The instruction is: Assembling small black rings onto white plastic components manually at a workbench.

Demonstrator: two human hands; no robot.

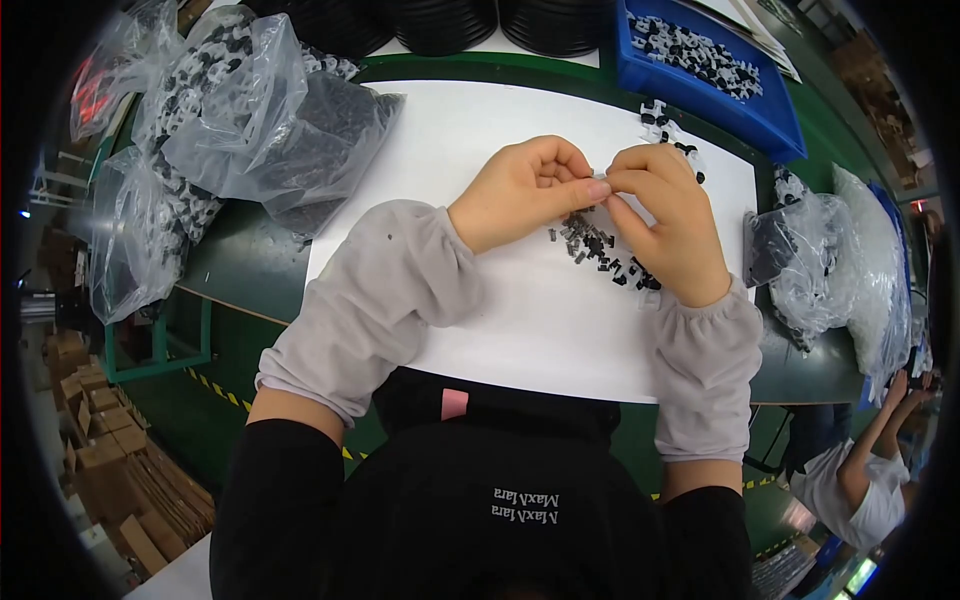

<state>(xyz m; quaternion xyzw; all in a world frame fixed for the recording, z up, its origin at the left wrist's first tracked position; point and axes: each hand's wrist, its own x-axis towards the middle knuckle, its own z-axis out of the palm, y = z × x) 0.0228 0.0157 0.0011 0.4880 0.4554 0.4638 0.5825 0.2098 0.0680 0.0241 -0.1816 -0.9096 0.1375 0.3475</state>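
Observation:
My left hand [525, 190] and my right hand [672, 215] meet over the white sheet [470, 310]. Both are closed in a pinch, fingertip to fingertip. A small whitish plastic piece [599, 174] shows between them, mostly covered by the fingers. Just below the fingers lies a loose heap of small dark grey pieces [577, 235], with black and clear plastic pieces [628, 272] beside it, under my right palm. Beyond the right hand, more white and black plastic parts [660, 122] are scattered on the sheet.
Clear plastic bags [235, 120] full of black and white parts crowd the left side. A blue bin [790, 125] of similar parts stands at the far right, and more bags [810, 260] lie at the right. Black coiled material [440, 25] sits at the back. Another person's arm [870, 450] shows at lower right.

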